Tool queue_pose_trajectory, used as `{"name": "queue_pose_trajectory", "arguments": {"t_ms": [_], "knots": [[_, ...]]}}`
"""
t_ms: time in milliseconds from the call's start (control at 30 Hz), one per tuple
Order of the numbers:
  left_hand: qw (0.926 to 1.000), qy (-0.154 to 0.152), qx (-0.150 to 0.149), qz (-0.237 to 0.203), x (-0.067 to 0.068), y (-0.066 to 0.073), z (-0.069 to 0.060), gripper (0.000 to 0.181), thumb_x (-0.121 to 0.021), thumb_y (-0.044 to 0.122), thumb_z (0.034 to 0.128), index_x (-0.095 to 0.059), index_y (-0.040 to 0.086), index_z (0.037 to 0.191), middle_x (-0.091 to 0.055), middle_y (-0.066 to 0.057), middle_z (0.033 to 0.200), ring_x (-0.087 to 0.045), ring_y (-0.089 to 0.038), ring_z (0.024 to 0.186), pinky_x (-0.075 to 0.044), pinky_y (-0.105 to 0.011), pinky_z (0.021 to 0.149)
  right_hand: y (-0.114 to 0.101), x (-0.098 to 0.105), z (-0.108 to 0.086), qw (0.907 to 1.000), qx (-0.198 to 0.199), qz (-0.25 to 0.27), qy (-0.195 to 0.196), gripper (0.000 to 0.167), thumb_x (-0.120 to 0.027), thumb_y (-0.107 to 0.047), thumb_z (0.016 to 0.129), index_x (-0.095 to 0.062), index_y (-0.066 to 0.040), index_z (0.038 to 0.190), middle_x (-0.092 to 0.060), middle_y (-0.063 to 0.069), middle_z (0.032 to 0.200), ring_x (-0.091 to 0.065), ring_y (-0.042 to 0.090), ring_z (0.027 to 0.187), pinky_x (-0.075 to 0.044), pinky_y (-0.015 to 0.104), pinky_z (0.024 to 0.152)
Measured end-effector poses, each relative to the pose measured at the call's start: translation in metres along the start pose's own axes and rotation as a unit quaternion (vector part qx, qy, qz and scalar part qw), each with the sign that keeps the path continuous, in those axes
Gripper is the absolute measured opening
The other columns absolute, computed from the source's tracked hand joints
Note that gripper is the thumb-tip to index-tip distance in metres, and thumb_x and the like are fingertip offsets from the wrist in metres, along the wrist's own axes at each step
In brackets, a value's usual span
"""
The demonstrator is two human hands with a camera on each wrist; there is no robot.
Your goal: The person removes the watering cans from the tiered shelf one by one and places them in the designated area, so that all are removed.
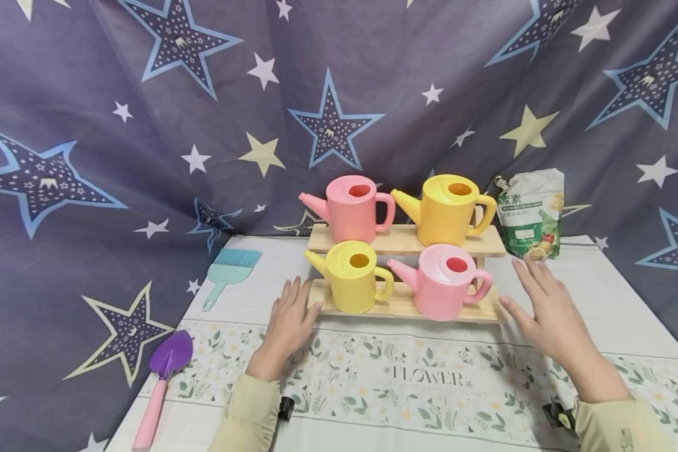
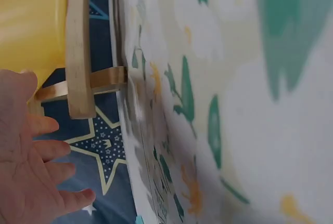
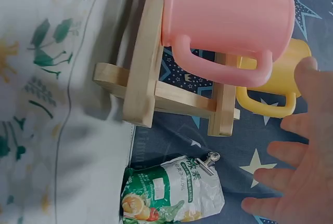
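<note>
On a two-step wooden rack (image 1: 392,304) stand small watering cans: a coral-pink one (image 1: 351,213) and an orange-yellow one (image 1: 445,213) on the upper step, a yellow one (image 1: 351,285) and a light pink one (image 1: 442,289) on the lower. All spouts point left. My left hand (image 1: 289,323) hovers by the rack's left end, fingers extended, holding nothing. My right hand (image 1: 554,317) is spread near the rack's right end, also holding nothing. In the right wrist view the light pink can's handle (image 3: 221,68) appears just beyond my thumb.
A green-and-white pouch (image 1: 533,216) with a metal clip stands behind the right hand. Left on the table lie a teal brush (image 1: 226,273) and a purple trowel (image 1: 169,355) with a pink handle. A flowered cloth (image 1: 373,376) covers the table; a star-patterned curtain (image 1: 373,81) hangs behind.
</note>
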State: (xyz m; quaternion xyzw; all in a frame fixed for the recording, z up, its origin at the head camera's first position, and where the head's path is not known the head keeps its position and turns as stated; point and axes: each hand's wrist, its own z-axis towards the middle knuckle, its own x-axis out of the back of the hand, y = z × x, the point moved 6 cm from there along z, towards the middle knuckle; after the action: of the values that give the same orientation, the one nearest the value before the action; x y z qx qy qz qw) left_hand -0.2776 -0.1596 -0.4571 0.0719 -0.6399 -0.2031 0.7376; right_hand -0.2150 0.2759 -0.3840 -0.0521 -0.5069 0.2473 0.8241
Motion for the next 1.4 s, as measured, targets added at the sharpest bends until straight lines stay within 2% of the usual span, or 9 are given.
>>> {"name": "queue_pose_trajectory", "arguments": {"t_ms": [267, 500, 700, 867, 1000, 1133, 1200, 1267, 1400], "knots": [[1.0000, -0.007, 0.003, 0.002, -0.005, 0.000, 0.014, 0.058, -0.039, 0.036, 0.1040, -0.034, 0.001, 0.150, -0.025, -0.024, 0.156, -0.018, -0.043, 0.145, -0.024, -0.061, 0.111, -0.004, 0.010, 0.013, 0.9977, 0.005, 0.046, 0.049, 0.063, -0.064, -0.023, 0.096, -0.036, -0.007, 0.150, -0.035, 0.027, 0.150, -0.032, 0.049, 0.136, -0.025, 0.065, 0.107], [0.9997, 0.004, 0.004, -0.025, -0.010, 0.001, 0.030, 0.051, -0.036, 0.029, 0.1058, -0.037, 0.000, 0.147, -0.035, -0.026, 0.150, -0.032, -0.041, 0.139, -0.028, -0.053, 0.112, -0.011, 0.021, 0.030, 0.9939, -0.012, 0.081, 0.074, 0.059, -0.064, -0.018, 0.096, -0.039, -0.013, 0.150, -0.044, 0.024, 0.145, -0.043, 0.050, 0.127, -0.034, 0.065, 0.100], [0.9975, 0.010, 0.034, -0.061, -0.012, 0.000, 0.043, 0.044, -0.042, 0.026, 0.1050, -0.045, 0.002, 0.142, -0.048, -0.022, 0.141, -0.048, -0.038, 0.128, -0.039, -0.050, 0.106, -0.013, 0.024, 0.051, 0.9910, -0.045, 0.103, 0.072, 0.055, -0.064, -0.020, 0.096, -0.044, -0.011, 0.147, -0.052, 0.027, 0.136, -0.054, 0.052, 0.113, -0.044, 0.066, 0.087], [0.9934, 0.005, 0.063, -0.096, -0.017, -0.002, 0.051, 0.045, -0.046, 0.027, 0.1039, -0.048, 0.000, 0.140, -0.055, -0.023, 0.131, -0.054, -0.037, 0.121, -0.043, -0.050, 0.101, -0.012, 0.026, 0.067, 0.9853, -0.074, 0.135, 0.074, 0.051, -0.065, -0.021, 0.096, -0.049, -0.008, 0.143, -0.054, 0.024, 0.135, -0.056, 0.048, 0.115, -0.046, 0.061, 0.090], [0.9898, 0.005, 0.082, -0.116, -0.021, -0.005, 0.055, 0.043, -0.047, 0.026, 0.1033, -0.052, 0.001, 0.137, -0.060, -0.022, 0.125, -0.057, -0.036, 0.116, -0.045, -0.049, 0.099, -0.010, 0.026, 0.079, 0.9815, -0.090, 0.148, 0.083, 0.048, -0.064, -0.018, 0.096, -0.051, -0.005, 0.141, -0.055, 0.021, 0.136, -0.059, 0.043, 0.114, -0.050, 0.051, 0.089], [0.9865, 0.008, 0.089, -0.137, -0.024, -0.007, 0.058, 0.043, -0.048, 0.027, 0.1027, -0.053, 0.001, 0.137, -0.060, -0.021, 0.128, -0.055, -0.036, 0.120, -0.043, -0.050, 0.101, -0.007, 0.025, 0.093, 0.9779, -0.105, 0.155, 0.094, 0.046, -0.064, -0.015, 0.096, -0.053, -0.005, 0.139, -0.057, 0.019, 0.135, -0.062, 0.040, 0.110, -0.051, 0.015, 0.078], [0.9842, 0.006, 0.095, -0.150, -0.025, -0.007, 0.059, 0.043, -0.048, 0.028, 0.1025, -0.055, 0.002, 0.136, -0.059, -0.019, 0.131, -0.054, -0.036, 0.123, -0.042, -0.050, 0.103, -0.004, 0.024, 0.099, 0.9764, -0.115, 0.155, 0.097, 0.044, -0.063, -0.015, 0.097, -0.054, -0.005, 0.139, -0.057, 0.019, 0.134, -0.063, 0.040, 0.109, -0.047, 0.008, 0.073], [0.9821, 0.004, 0.103, -0.158, -0.027, -0.009, 0.060, 0.043, -0.049, 0.030, 0.1023, -0.056, 0.004, 0.136, -0.058, -0.018, 0.133, -0.053, -0.036, 0.124, -0.041, -0.050, 0.103, -0.001, 0.022, 0.106, 0.9745, -0.129, 0.155, 0.099, 0.043, -0.061, -0.015, 0.097, -0.054, -0.006, 0.139, -0.058, 0.018, 0.134, -0.063, 0.040, 0.109, -0.052, 0.016, 0.077], [0.9778, -0.003, 0.124, -0.169, -0.032, -0.012, 0.059, 0.042, -0.050, 0.035, 0.1018, -0.057, 0.010, 0.134, -0.058, -0.016, 0.134, -0.052, -0.037, 0.124, -0.041, -0.051, 0.102, 0.007, 0.017, 0.113, 0.9706, -0.163, 0.147, 0.098, 0.042, -0.059, -0.018, 0.099, -0.054, -0.009, 0.139, -0.058, 0.019, 0.133, -0.063, 0.042, 0.108, -0.053, 0.050, 0.084]]}}
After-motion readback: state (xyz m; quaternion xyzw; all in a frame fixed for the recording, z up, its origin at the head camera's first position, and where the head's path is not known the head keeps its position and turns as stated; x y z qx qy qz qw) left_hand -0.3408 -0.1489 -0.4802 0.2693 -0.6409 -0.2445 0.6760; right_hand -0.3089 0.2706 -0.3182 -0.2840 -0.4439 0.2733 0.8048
